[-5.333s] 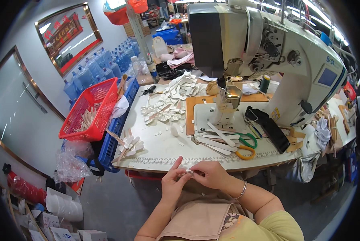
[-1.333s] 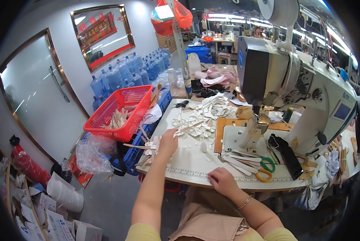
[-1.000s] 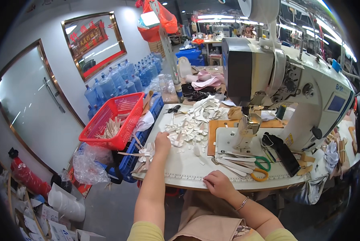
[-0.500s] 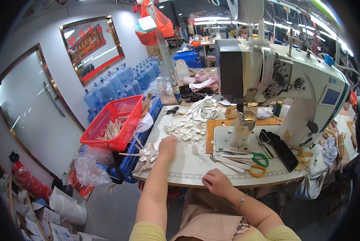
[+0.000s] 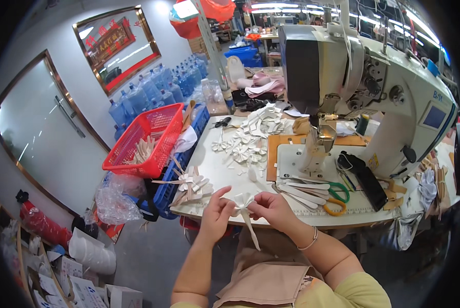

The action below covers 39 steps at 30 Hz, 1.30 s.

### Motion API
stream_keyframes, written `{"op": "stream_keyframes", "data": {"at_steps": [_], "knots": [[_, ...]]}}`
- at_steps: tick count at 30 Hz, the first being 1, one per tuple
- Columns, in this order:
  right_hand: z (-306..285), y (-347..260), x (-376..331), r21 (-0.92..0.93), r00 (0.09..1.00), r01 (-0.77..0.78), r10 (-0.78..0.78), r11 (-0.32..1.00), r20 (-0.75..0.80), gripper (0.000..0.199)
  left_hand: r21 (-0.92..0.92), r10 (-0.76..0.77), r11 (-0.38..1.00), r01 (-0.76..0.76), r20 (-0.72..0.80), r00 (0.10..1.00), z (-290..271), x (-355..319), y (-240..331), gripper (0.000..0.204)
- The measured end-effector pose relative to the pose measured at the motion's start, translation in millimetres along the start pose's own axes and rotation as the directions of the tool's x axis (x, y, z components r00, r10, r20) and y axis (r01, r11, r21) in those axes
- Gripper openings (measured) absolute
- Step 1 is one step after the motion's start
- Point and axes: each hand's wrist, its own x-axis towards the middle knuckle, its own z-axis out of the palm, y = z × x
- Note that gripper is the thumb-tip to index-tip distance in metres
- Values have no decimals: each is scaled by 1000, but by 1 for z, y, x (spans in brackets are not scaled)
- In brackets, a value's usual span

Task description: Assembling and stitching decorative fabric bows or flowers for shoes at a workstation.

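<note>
Over the table's front edge, a white petalled flower [image 5: 243,201] with a pale strap hanging from it is held between both my hands. My left hand [image 5: 217,215] pinches its left side with thumb and fingers. From the other side my right hand [image 5: 276,208], a bracelet on its wrist, grips it between thumb and fingertips. A pile of similar white flower pieces [image 5: 249,146] lies further back on the white tabletop [image 5: 225,185]. Left of my left hand, strapped white flowers [image 5: 193,184] are heaped at the table's corner.
A sewing machine [image 5: 363,77] stands at the right. Before it lie pale strips [image 5: 304,191], green-handled scissors [image 5: 339,191], orange-handled scissors [image 5: 335,207] and a black phone [image 5: 369,187]. At the left, a red basket [image 5: 155,163] holds pale straps on a blue crate [image 5: 171,187].
My left hand has come right from the strapped flowers to the table's front. My right hand has risen to meet it, and both now hold a white flower. The view has shifted slightly.
</note>
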Motion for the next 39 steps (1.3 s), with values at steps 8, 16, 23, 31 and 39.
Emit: {"op": "stream_keyframes", "data": {"at_steps": [8, 16, 23, 31, 39], "knots": [[-15, 4, -10, 80, 994, -19, 28, 997, -107, 22, -634, -310, 741, 219, -35, 950, 50, -8, -26, 11], [-10, 27, -9, -19, 902, 153, -148, 988, -406, 15, 255, 320, 939, -230, -408, 855, 104, -22, -46, 12], [-35, 23, -16, 233, 978, -85, 126, 969, -166, 18, -517, -173, 856, -7, -298, 939, 85, -19, -50, 9], [-27, 22, -14, -6, 979, -4, 3, 1000, -203, 14, -478, -192, 875, 70, -210, 959, 70, -6, -42, 8], [15, 52, -14, -97, 838, 318, -328, 943, -437, 12, -718, -378, 688, -102, -475, 795, 98, 2, -28, 6]]}}
